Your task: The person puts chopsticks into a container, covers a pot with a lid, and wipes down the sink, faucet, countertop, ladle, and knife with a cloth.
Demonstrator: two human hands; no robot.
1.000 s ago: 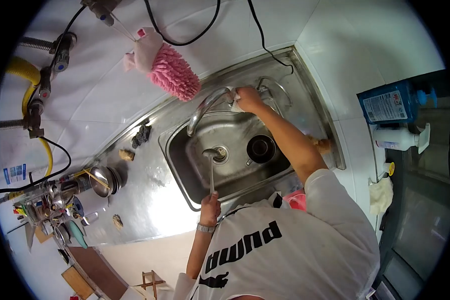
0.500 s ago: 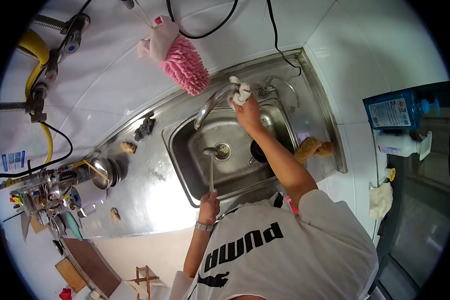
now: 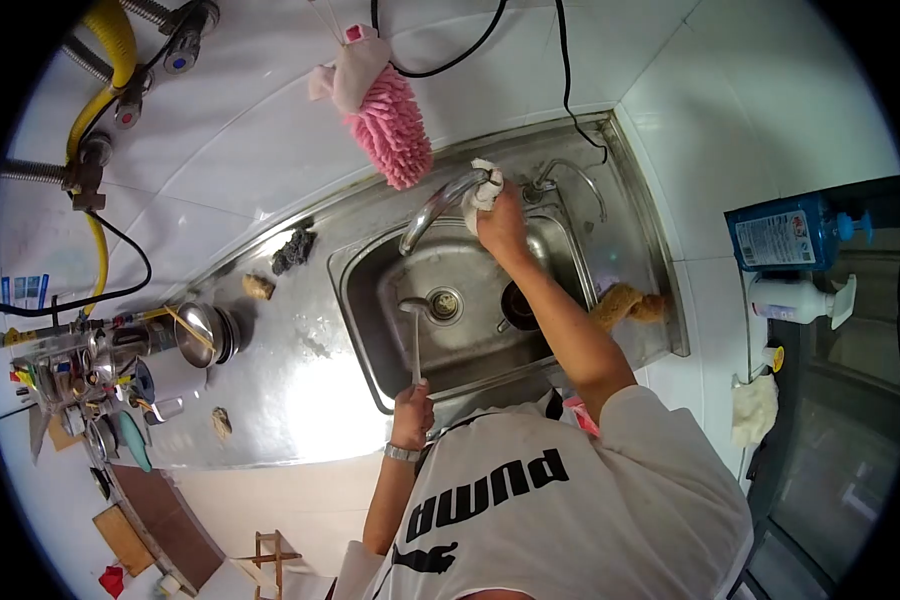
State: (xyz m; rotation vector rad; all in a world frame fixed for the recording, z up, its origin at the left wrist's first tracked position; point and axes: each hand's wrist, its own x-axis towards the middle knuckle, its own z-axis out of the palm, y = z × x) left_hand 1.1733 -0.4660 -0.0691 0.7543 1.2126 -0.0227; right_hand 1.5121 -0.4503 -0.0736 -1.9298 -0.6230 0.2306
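Note:
My left hand (image 3: 411, 416), with a watch on the wrist, is closed round the handle of a metal ladle (image 3: 416, 350). The ladle's bowl hangs over the sink (image 3: 380, 380), left of the drain (image 3: 445, 305). Up at the back rim, my right hand (image 3: 501, 222) presses a white cloth (image 3: 482, 190) round the base of the curved faucet (image 3: 435, 212). The faucet's spout points over the sink's left side. A dark round vessel with a handle (image 3: 516, 306) sits in the sink, partly hidden by my right forearm.
A thin second tap (image 3: 580, 178) stands right of the faucet. A brown furry cloth (image 3: 625, 305) lies on the right counter. Left are a dark scourer (image 3: 293, 250), a sponge piece (image 3: 258, 287) and stacked metal bowls (image 3: 200, 335). A pink chenille mitt (image 3: 390, 135) hangs above.
The view has shifted slightly. My right hand and the cloth stay at the faucet's base, with the cloth's shape a little changed. The ladle in my left hand has tilted slightly to the left.

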